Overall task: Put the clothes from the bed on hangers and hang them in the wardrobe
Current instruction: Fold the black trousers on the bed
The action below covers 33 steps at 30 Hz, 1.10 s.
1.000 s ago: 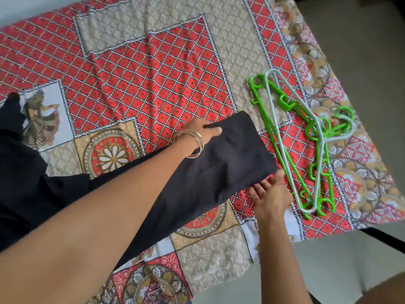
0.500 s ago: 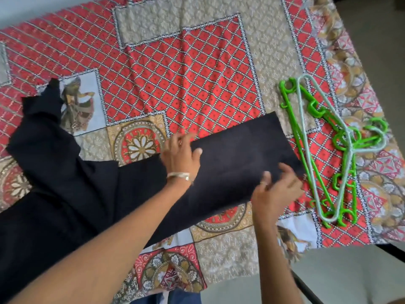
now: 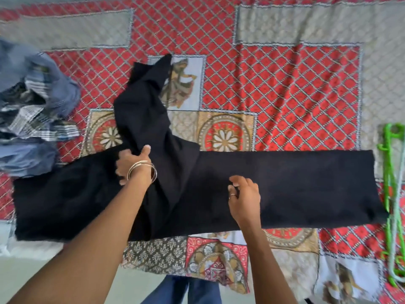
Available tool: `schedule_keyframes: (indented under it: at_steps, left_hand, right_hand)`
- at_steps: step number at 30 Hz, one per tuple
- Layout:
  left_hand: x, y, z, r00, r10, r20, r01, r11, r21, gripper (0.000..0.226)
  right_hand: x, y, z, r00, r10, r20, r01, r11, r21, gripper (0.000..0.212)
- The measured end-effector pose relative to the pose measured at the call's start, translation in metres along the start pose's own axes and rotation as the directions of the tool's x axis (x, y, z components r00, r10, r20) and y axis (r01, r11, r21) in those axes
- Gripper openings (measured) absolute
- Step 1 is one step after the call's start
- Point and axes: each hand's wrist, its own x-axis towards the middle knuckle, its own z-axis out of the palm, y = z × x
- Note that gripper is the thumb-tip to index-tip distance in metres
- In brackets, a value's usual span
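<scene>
Crosswise, black trousers (image 3: 285, 189), 1 leg flat, hem toward hangers (image 3: 390, 194)

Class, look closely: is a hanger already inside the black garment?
No: the green hangers lie on the bedspread beside the black garment.

Your green plastic hangers (image 3: 389, 172) run off the right edge of the view, so you see only part of their frames; a pale grey hanger (image 3: 394, 244) tangled with them is cut off the same way. The heap of blue and striped clothes (image 3: 32, 115) at the left edge of the bed is smeared by motion blur and cropped, so you cannot tell its pieces apart. Your left hand (image 3: 133, 165) buries its fingertips in a fold of the black cloth garment (image 3: 285, 189). Beneath that garment, part of the red patterned bedspread (image 3: 285, 95) is hidden. Your blue trouser legs (image 3: 182, 290) leave the bottom edge.
</scene>
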Motion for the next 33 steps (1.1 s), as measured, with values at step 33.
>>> schedule_keyframes:
  at_steps: [33]
  left_hand:
    - [-0.084,-0.076,0.026,0.453,0.44,0.775,-0.885,0.329,0.33,0.097]
  right_hand:
    - [0.033,-0.013,-0.027,0.971,-0.117,-0.207,-0.013,0.844,-0.536,0.035]
